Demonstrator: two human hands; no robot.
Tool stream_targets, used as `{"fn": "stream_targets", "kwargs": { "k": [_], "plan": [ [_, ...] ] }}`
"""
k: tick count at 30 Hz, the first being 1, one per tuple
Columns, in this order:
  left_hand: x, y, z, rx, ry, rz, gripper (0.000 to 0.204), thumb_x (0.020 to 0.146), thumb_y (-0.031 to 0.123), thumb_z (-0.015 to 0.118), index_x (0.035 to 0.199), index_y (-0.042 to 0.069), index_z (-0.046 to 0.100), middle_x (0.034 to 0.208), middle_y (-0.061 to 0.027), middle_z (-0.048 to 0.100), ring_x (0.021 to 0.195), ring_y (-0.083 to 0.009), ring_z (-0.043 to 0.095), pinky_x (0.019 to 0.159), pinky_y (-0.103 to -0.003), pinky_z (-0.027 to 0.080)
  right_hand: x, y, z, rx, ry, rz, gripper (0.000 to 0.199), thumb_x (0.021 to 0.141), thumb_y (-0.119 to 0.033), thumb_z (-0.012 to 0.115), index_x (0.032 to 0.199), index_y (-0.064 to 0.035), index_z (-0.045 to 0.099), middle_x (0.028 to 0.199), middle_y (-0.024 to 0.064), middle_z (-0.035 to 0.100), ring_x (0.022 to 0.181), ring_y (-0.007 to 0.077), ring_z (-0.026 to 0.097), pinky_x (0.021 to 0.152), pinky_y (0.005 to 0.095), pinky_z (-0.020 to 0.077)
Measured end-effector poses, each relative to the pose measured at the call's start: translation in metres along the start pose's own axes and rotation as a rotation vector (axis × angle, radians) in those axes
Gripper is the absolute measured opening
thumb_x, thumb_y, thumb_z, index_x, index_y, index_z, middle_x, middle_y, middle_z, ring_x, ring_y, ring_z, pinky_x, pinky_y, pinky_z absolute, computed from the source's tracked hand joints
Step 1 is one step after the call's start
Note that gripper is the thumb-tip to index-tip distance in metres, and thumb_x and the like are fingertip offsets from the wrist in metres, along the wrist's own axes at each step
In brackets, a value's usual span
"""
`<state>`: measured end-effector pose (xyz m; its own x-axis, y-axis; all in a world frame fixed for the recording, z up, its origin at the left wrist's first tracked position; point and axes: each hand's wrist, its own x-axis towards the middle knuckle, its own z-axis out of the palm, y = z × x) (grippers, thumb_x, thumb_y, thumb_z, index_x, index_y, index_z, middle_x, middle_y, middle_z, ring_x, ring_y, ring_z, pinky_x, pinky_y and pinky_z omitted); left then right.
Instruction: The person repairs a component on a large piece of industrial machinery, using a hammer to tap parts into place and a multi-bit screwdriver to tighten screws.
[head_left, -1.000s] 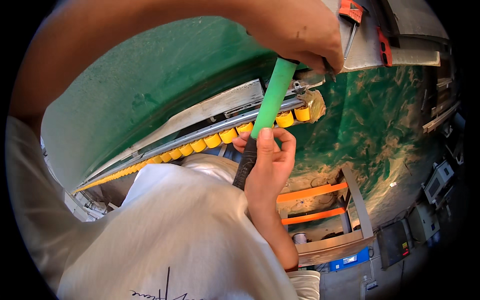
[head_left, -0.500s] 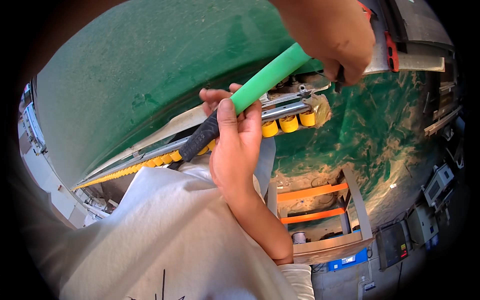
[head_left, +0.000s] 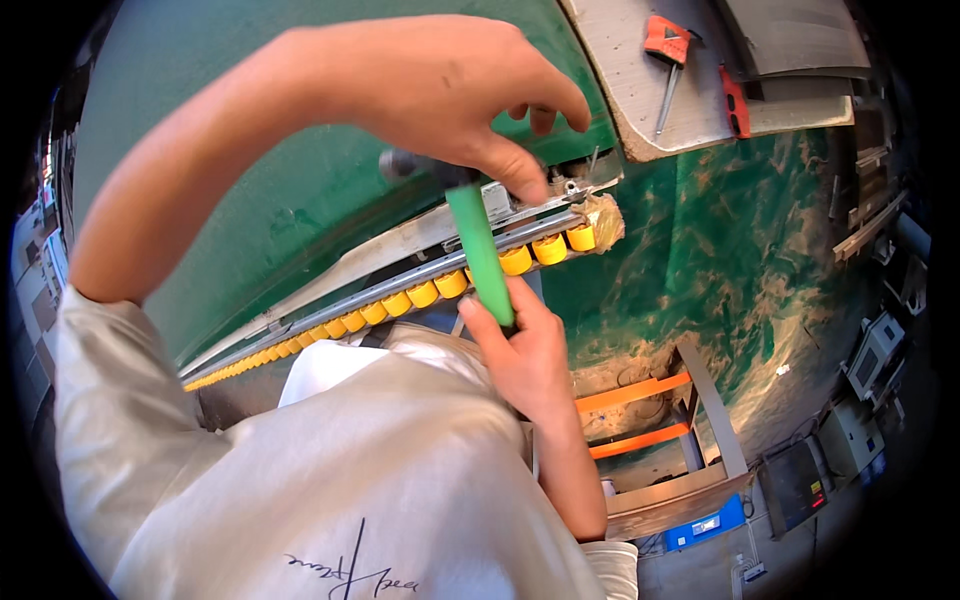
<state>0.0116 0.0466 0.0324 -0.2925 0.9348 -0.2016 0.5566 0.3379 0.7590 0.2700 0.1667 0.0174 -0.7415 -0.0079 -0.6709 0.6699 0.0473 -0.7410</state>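
Note:
A hammer (head_left: 480,250) with a green shaft and a dark head stands nearly upright in front of me. My right hand (head_left: 528,355) is closed around its lower end, and the black grip is mostly hidden by the fingers. Over the hammer's head arches my left hand (head_left: 480,110), thumb stretched out and fingers apart and slightly bent. Whether the left palm touches the head cannot be made out. Behind the shaft runs a metal rail with a row of yellow rollers (head_left: 423,293), its right end wrapped in a tan covering (head_left: 603,222).
A large green panel (head_left: 200,130) fills the far left. On a pale tabletop (head_left: 625,110) at the far right lie an orange-handled tool (head_left: 668,45) with a thin shaft and a red-handled tool (head_left: 735,103). A wooden frame (head_left: 712,410) with orange bars stands at lower right.
The hammer has swung from slanting to nearly upright, its head moving left. My left hand has moved left and its fingers have spread. The right hand has shifted lower and right.

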Motion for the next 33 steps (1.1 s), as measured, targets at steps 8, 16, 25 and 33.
{"fn": "stream_targets", "kwargs": {
  "k": [8,16,25,33],
  "plan": [
    [0.017,0.035,0.055,-0.034,0.193,-0.46,0.062,0.099,0.058,0.059,0.077,0.001,0.073,0.07,-0.0235,0.065,0.069,-0.042,0.066,0.066,-0.05,0.053,-0.089,0.008,-0.114,-0.459,0.048,0.045,0.021,0.09,-0.02,0.079,0.1,-0.0043,0.071,0.072,0.014,0.066,0.059,0.0206,0.063,0.059,0.0345,0.0501],
    [0.03,0.072,0.09,-0.855,0.485,-0.829,0.053,0.103,0.034,0.049,0.066,-0.002,0.063,0.06,-0.0126,0.062,0.055,-0.0253,0.062,0.064,-0.04,0.053,-0.099,0.002,-0.206,-0.487,0.177,0.022,0.022,0.09,-0.019,0.079,0.1,-0.001,0.069,0.067,0.0044,0.055,0.064,0.0102,0.046,0.059,0.0284,0.043],
    [0.002,0.169,0.088,-0.834,0.597,-0.907,0.048,0.105,0.03,0.052,0.07,0.001,0.065,0.061,-0.0031,0.065,0.059,-0.0118,0.059,0.061,-0.03,0.048,0.01,-0.064,-0.34,-0.424,-0.036,-0.034,0.022,0.094,-0.02,0.076,0.092,-0.0012,0.066,0.066,-0.0022,0.056,0.058,0.0046,0.05,0.052,0.0247,0.0397],
    [0.006,0.242,0.143,-1.063,1.101,-0.698,0.04,0.109,0.022,0.05,0.081,-0.002,0.065,0.074,-0.0051,0.066,0.069,-0.0114,0.061,0.067,-0.028,0.051,0.119,-0.117,-0.298,-0.383,-0.247,-0.219,0.023,0.101,-0.024,0.07,0.097,-0.0022,0.062,0.065,-0.0015,0.054,0.051,0.0069,0.05,0.047,0.0259,0.0392]
  ]
}}
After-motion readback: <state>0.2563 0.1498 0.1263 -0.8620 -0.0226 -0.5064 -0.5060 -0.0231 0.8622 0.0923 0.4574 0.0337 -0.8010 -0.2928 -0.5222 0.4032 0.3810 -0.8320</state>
